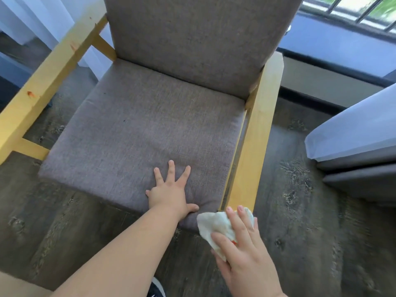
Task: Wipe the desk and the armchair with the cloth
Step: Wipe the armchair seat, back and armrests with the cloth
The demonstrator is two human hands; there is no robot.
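Plain taupe grey-brown armchair (139,125) cushions with a fine woven texture, wooden frame (259,125) pale yellow with a few orange-red knots. Off-white cloth (216,224), faint pale-green tint, one small orange-red patch. Dark grey-brown wood-grain floor (300,211) with pale mottled streaks, curtain (353,129) white with a bluish cast, shoe (157,289) black with white marks, window bars (364,16) dark against blurred green.
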